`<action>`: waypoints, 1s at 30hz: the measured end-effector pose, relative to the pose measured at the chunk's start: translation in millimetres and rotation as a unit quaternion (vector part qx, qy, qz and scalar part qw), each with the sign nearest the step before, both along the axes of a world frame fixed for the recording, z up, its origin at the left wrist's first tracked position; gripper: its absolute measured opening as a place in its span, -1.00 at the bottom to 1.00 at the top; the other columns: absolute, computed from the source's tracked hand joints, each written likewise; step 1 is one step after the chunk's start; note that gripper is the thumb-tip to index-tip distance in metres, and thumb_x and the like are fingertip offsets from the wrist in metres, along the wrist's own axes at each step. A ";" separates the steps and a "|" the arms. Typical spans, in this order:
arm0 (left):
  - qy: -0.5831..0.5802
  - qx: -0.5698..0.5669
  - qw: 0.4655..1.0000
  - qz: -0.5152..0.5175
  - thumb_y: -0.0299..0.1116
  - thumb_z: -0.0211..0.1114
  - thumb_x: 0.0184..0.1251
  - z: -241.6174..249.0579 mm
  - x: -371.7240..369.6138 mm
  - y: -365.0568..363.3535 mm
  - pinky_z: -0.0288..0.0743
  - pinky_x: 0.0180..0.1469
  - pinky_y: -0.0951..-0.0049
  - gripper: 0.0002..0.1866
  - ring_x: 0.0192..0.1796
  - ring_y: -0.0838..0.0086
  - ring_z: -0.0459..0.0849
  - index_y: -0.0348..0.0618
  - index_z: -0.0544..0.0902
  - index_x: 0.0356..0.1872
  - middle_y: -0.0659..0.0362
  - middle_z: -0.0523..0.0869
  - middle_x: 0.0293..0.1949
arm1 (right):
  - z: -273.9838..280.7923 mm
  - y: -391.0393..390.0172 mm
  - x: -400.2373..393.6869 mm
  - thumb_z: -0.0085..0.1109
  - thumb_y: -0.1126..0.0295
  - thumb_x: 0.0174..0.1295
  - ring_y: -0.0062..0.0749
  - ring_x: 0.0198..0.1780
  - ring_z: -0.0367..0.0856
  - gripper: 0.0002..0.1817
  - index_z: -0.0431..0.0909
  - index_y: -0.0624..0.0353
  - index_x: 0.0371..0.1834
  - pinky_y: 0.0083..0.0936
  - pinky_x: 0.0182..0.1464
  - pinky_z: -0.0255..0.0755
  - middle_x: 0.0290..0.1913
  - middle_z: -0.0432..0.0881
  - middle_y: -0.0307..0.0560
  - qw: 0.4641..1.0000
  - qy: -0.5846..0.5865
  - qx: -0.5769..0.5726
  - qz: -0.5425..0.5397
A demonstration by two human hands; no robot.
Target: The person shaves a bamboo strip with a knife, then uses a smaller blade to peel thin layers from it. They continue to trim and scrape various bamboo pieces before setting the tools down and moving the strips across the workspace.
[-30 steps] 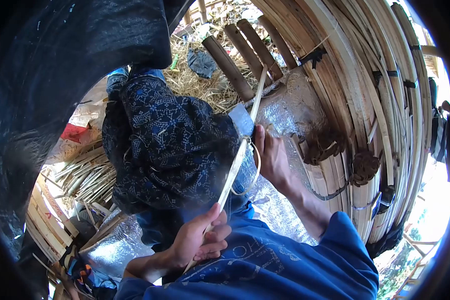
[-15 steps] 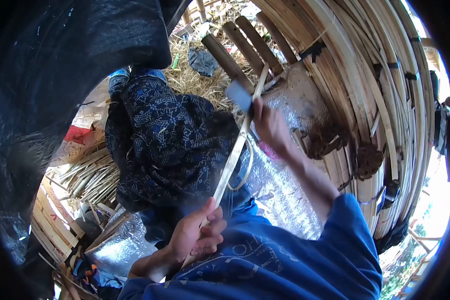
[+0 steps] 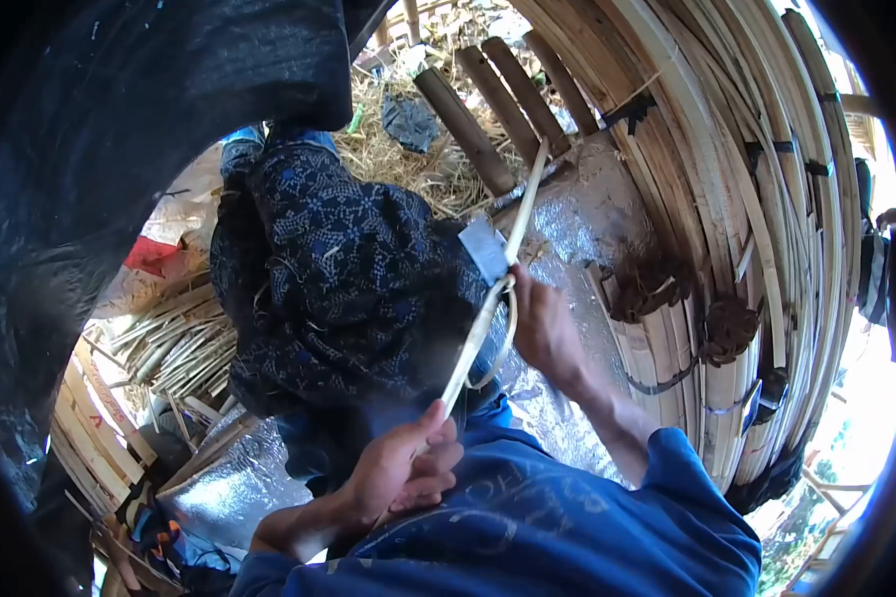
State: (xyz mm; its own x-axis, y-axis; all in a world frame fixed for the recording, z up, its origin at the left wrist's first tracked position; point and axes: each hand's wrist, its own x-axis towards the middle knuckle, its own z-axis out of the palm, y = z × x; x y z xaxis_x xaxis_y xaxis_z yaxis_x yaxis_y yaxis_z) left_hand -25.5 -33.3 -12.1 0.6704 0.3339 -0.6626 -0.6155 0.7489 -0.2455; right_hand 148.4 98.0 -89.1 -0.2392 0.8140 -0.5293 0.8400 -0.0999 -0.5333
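Note:
A long pale bamboo strip slants up across my lap, away from my body. My left hand is closed around its near end, close to my shirt. My right hand is closed on a knife with a broad flat blade; its handle is hidden in the fingers. The blade lies against the strip about midway along. A thin curled shaving loops off the strip beside my right hand. Dark patterned cloth covers my legs under the strip.
Long bamboo slats are stacked along the right, tied with black bands. Several brown bamboo poles stand ahead, near straw litter. Thin sticks are piled at left. Black plastic sheeting hangs at upper left.
My right hand and the knife have moved down the strip, toward my body. The shaving's loop now bunches nearer the blade. My left hand keeps its hold on the near end.

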 end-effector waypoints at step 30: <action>-0.022 -0.018 0.999 0.014 0.12 -0.17 0.46 -1.3 -1.0 1.1 -0.14 -0.78 0.72 -0.60 -0.77 0.74 -0.02 0.07 0.23 -0.45 0.40 0.11 -0.67 | -34.5 6.7 14.5 -0.17 0.38 0.37 -0.26 -0.22 0.66 -0.73 0.45 0.33 -0.05 -0.27 -0.38 0.48 -0.36 0.55 0.39 0.965 -0.196 -0.068 0.159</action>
State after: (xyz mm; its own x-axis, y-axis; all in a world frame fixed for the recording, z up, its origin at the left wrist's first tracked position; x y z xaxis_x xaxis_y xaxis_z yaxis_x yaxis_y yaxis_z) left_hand -26.5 -32.2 -13.4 0.6907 0.3285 -0.6442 -0.6234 0.7220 -0.3001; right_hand 162.9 104.6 -123.6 -0.2263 0.6487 -0.7266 0.9740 0.1502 -0.1693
